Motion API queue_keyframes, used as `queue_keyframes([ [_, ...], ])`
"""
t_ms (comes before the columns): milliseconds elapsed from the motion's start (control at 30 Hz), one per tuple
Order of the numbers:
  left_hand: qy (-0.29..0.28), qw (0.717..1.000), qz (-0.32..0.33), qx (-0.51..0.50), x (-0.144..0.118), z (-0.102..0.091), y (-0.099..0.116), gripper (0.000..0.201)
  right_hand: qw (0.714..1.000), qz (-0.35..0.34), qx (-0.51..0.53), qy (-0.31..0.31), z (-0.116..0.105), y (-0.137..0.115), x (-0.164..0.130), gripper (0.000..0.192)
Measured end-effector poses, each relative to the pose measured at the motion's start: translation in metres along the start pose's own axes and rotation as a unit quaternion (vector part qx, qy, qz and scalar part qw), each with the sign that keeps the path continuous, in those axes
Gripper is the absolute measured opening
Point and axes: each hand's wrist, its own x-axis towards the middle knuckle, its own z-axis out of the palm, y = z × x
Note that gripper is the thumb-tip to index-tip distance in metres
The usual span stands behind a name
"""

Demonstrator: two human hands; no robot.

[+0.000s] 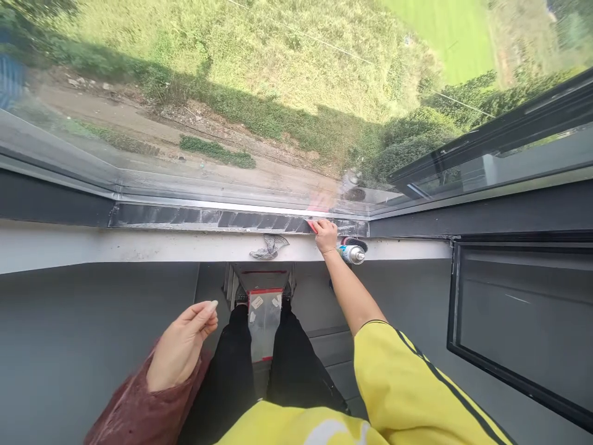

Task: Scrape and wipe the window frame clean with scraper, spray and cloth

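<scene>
My right hand [327, 235] is closed around a small flat red scraper [312, 226], mostly hidden by the fingers. Its visible edge meets the dark lower window frame [204, 219], which carries pale dusty smears and slanting streaks. Beside that wrist a spray can [353, 254] lies on the white sill [152, 246], with a dark brush [356, 243] behind it. A crumpled grey cloth [270, 247] rests on the sill to the left of the hand. My left hand [185, 343], in a dark red sleeve, hangs in the air below the sill. Its fingers are curled against the thumb, with nothing visible in them.
Large glass panes [222, 123] look down on grass and a dirt path. A black-framed panel [519, 309] stands at the right. Under the sill, between my legs, is a step ladder [265, 324] with red edges. The grey wall [115, 309] runs below.
</scene>
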Motion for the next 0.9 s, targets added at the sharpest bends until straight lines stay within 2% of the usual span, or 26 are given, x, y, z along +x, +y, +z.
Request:
queue_keyframes([
  [100, -0.013, 1.0, -0.014, 0.008, 0.0, 0.005, -0.005, 0.047, 1.0, 0.0, -0.009, 0.03, 0.005, 0.0, 0.008, 0.031],
  [233, -0.031, 0.999, -0.02, -0.002, -0.001, 0.011, -0.007, 0.052, 0.999, 0.015, -0.027, -0.012, 0.005, -0.003, 0.017, 0.028],
  [400, -0.049, 0.999, -0.016, -0.014, 0.002, 0.006, -0.009, 0.049, 0.998, 0.017, -0.038, -0.056, 0.002, -0.011, -0.013, 0.028],
  [500, -0.056, 0.998, -0.019, -0.009, 0.004, 0.002, -0.01, 0.048, 0.994, 0.006, -0.031, -0.105, -0.004, -0.012, -0.029, 0.028],
  [600, -0.046, 0.998, -0.028, -0.012, 0.002, 0.003, -0.01, 0.05, 0.992, 0.003, -0.023, -0.127, -0.012, -0.008, -0.016, 0.028],
  [733, -0.037, 0.998, -0.036, -0.02, -0.005, 0.009, -0.008, 0.05, 0.996, 0.017, -0.034, -0.081, -0.013, -0.005, 0.005, 0.029],
  [800, -0.04, 0.998, -0.03, -0.022, -0.006, 0.009, -0.009, 0.05, 0.996, 0.012, -0.046, -0.081, -0.008, -0.009, -0.006, 0.03],
  [900, -0.052, 0.998, -0.027, -0.014, -0.003, 0.005, -0.011, 0.05, 0.987, -0.025, -0.042, -0.151, -0.002, -0.017, -0.036, 0.029],
])
